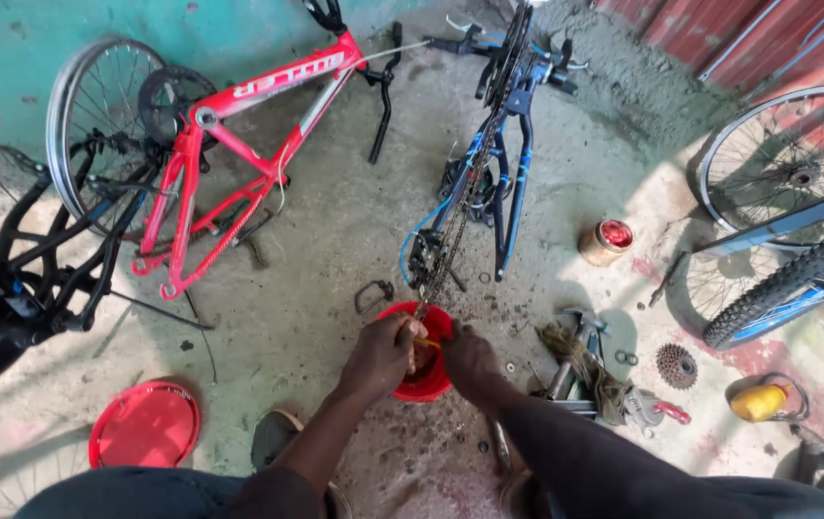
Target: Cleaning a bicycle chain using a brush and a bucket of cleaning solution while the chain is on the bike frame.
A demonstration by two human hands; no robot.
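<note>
A bicycle chain (452,240) hangs from the upturned blue bicycle frame (511,163) down into a small red bowl (428,386) on the concrete floor. My left hand (385,352) grips the chain's lower end just over the bowl's rim. Beside it my right hand (467,358) is closed around a thin yellow-handled tool that touches the chain over the bowl; its tip is hidden between my hands.
A red bicycle frame (248,144) with a wheel (95,115) lies at the back left, a black frame (18,269) at far left. A red lid (146,424), a tin (606,241), a hammer and tools (580,360), a sprocket cluster (676,365), a yellow object (758,402) and blue-framed wheels (796,221) surround me.
</note>
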